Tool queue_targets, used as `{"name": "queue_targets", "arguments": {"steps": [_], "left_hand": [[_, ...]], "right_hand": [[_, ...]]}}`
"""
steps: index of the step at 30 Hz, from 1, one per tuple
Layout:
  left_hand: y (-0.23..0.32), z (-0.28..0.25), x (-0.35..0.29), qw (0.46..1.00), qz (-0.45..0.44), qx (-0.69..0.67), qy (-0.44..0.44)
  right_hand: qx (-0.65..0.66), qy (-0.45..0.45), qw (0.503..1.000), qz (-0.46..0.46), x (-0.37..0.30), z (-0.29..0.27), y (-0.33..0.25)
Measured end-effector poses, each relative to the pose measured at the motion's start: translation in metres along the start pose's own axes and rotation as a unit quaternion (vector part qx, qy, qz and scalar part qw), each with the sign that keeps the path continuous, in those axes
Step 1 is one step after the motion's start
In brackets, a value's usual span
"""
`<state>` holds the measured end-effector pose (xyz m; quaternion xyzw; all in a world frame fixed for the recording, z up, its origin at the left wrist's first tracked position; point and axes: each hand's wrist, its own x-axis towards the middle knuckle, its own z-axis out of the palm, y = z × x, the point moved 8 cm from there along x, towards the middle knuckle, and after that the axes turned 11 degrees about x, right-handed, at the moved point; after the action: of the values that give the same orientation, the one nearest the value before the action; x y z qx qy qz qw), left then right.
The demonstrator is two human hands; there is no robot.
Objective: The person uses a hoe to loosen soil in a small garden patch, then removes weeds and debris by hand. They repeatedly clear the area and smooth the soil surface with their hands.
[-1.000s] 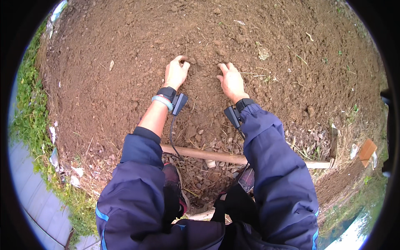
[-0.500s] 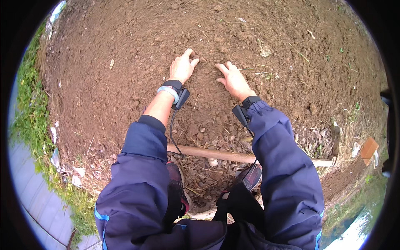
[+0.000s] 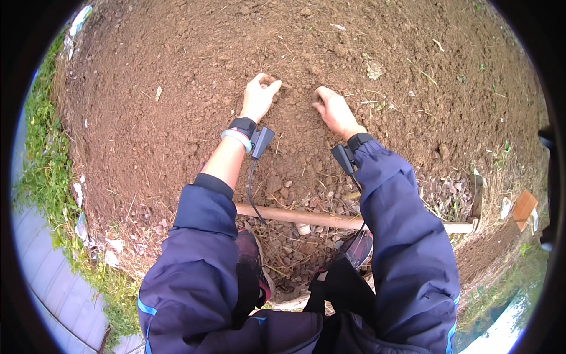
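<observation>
Both my hands are down at loose brown soil (image 3: 200,112). My left hand (image 3: 258,99) has its fingers curled in and the thumb bent toward them, close to a small clod; what lies inside the fingers, if anything, is hidden. A short way to its right, my right hand (image 3: 338,113) is closed too, fingertips turned down at the dirt, and their contents cannot be made out. Each wrist wears a black strap with a small dark device and a cable; a pale bangle (image 3: 237,139) circles the left one.
A wooden tool handle (image 3: 295,216) lies across the ground before my shoes (image 3: 358,248), its right end meeting an upright piece (image 3: 476,197). Pebbles and dry stalks surround it. Green plants (image 3: 44,141) and grey paving (image 3: 50,259) border the left; a brown cardboard piece (image 3: 523,209) sits right.
My right hand has moved slightly right, and its spread fingers have curled closed. The left hand's outstretched index finger has bent in toward the thumb.
</observation>
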<state>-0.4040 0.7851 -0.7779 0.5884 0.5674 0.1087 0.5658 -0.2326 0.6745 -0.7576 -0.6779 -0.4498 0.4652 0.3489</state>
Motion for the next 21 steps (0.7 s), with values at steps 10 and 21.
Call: {"name": "queue_targets", "arguments": {"steps": [10, 21], "left_hand": [[0.014, 0.033, -0.015, 0.990, 0.021, 0.051, -0.129], [0.002, 0.049, -0.168, 0.854, -0.153, -0.090, -0.489]], "right_hand": [[-0.191, -0.073, 0.974, -0.092, -0.034, -0.013, -0.003], [-0.282, -0.057, 0.953, -0.095, -0.020, 0.026, 0.000]]}}
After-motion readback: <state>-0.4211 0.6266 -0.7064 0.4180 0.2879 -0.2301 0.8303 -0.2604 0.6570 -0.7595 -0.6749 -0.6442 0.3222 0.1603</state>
